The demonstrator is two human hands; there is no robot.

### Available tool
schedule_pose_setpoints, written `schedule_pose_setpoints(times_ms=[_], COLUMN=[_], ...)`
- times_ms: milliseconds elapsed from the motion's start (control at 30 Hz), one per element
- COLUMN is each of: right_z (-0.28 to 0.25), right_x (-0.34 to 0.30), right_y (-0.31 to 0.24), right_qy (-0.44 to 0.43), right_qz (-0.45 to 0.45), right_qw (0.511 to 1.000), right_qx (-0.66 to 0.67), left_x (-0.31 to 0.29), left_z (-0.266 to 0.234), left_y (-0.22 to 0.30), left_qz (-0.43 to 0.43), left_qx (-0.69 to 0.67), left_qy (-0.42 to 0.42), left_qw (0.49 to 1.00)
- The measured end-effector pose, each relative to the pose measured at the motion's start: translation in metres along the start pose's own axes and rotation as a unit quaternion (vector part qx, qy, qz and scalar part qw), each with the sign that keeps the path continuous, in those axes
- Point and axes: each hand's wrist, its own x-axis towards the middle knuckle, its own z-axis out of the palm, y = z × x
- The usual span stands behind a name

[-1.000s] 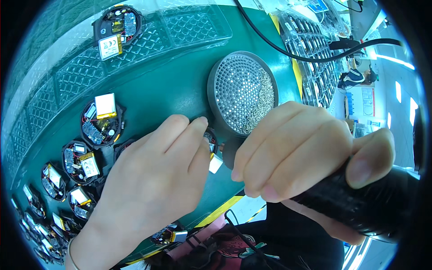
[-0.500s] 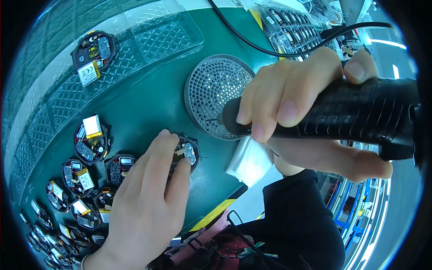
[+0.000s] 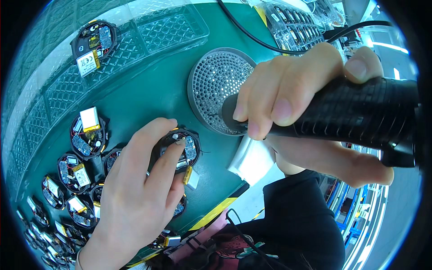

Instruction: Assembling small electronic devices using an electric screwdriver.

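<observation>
The round black housing [image 3: 198, 155] was, in the head view, near the middle, on or just above the green surface [image 3: 135, 99]; I could not tell which. A blue circuit board [image 3: 191, 144] showed inside it, and a silver battery [image 3: 192, 179] with a yellow edge lay out over its near side. The left of the two hands [image 3: 139, 189] was curved round the left side of this housing, a finger at the far rim and the thumb reaching over the inside. The right hand [image 3: 301, 85] was closed firmly around a thick black hand tool [image 3: 355, 112]. The tool's nose was over a round grey dish [image 3: 191, 90] full of small holes; whether its tip touched there, I could not tell. At the left, many similar housings [image 3: 74, 173] stood close together, and one more housing [image 3: 96, 42] was on a clear plastic tray [image 3: 166, 31].
</observation>
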Motion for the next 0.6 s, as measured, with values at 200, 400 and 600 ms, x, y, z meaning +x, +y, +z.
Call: schedule_pose_setpoints(times_ms=[200,400,600], right_z=[0.003,0.009,0.000], right_x=[0.000,-0.012,0.006], right_y=[-0.003,0.005,-0.026], right_qy=[-0.005,0.060,0.009], right_qz=[-0.004,-0.075,0.040], right_qw=[1.000,0.995,0.999], right_qx=[-0.005,-0.010,0.006], left_x=[0.002,0.003,0.005], left_z=[-0.003,-0.002,0.000], left_y=[0.008,0.009,0.004], left_qz=[-0.046,-0.044,-0.005], left_qx=[-0.018,-0.027,-0.012], left_qy=[-0.012,-0.012,0.007], left_qw=[0.999,0.999,1.000])
